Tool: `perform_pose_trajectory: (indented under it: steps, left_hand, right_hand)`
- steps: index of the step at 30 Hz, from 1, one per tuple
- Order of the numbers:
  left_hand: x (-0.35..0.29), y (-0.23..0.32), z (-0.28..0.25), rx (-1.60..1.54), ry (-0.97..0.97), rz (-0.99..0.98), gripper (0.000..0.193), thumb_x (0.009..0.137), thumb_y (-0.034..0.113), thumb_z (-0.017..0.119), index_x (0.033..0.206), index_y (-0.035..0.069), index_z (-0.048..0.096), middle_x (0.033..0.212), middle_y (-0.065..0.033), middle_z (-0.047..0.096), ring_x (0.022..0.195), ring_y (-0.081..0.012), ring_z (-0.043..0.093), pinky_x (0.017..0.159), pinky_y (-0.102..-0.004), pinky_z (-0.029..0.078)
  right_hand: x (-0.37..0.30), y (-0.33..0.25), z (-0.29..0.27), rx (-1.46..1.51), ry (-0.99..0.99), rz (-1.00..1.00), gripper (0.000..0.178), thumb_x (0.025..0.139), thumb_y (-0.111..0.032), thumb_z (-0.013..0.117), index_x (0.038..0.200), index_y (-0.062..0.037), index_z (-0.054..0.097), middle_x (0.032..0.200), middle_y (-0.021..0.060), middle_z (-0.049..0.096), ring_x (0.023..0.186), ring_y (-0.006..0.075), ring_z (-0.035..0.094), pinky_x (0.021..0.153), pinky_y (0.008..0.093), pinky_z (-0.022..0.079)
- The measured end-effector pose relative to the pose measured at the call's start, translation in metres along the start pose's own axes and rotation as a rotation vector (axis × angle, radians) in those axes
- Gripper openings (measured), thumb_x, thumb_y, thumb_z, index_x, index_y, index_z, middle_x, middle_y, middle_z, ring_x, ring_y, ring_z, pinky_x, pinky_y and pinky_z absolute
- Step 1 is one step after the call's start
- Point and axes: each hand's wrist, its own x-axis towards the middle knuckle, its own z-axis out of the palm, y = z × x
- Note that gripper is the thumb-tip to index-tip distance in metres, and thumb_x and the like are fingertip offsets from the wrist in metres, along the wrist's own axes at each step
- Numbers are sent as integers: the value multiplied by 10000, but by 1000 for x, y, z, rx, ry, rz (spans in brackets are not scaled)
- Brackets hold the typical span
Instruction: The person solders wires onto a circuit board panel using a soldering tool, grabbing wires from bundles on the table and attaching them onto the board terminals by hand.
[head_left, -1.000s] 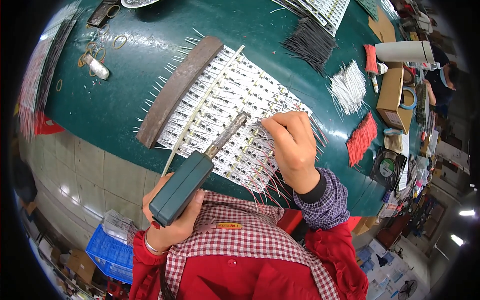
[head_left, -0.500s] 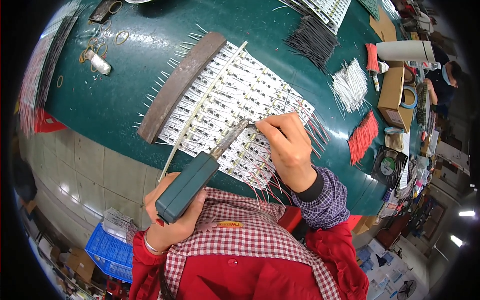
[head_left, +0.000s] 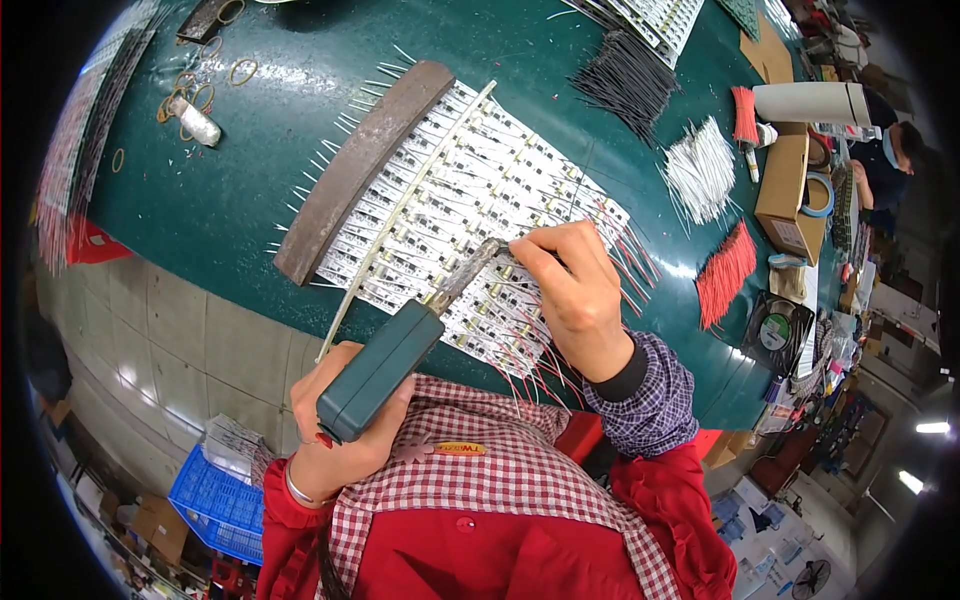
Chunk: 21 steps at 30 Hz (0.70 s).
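My left hand (head_left: 345, 420) is closed round the dark green handle of a soldering iron (head_left: 380, 370). Its metal barrel slants up to the right, and the tip reaches a sheet of small white circuit boards (head_left: 430, 230). At that tip my right hand (head_left: 575, 290) pinches what looks like a thin dark wire, mostly hidden by the fingers. Red and dark wires (head_left: 630, 250) stick out from the sheet's right side. Across the boards lies a long pale strip (head_left: 408, 207), its lower end beside my left fingers. A heavy brown bar (head_left: 365, 170) rests over the sheet's left edge.
On the green table (head_left: 260, 200) lie bundles of black wires (head_left: 625, 85), white wires (head_left: 700, 172) and red wires (head_left: 727, 275). Rubber bands (head_left: 242, 72) are at far left. A cardboard box (head_left: 785, 205) stands right; another person (head_left: 885, 170) sits beyond. A blue crate (head_left: 215, 505) is lower left.
My left hand and the soldering iron have shifted very slightly up and to the right. My right hand stays nearly in place, still pinching at the tip.
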Motion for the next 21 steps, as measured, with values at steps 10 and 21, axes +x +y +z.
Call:
perform_pose_trajectory:
  steps: [10,21]
  left_hand:
    - [-23,-13,0,-83,58,-77,262,785,21,766,1024,-75,718,919,-178,701,713,-250,700,638,-310,541]
    - [-26,-9,-7,28,18,-18,273,799,24,766,1043,-81,704,962,-186,715,784,-262,731,703,-319,566]
  right_hand:
    - [-2,-1,2,-39,7,-18,316,685,63,648,1000,32,665,944,113,604,847,270,581,688,354,499]
    - [-12,-10,4,17,39,-18,370,656,95,635,1017,20,669,935,116,608,830,281,575,663,369,492]
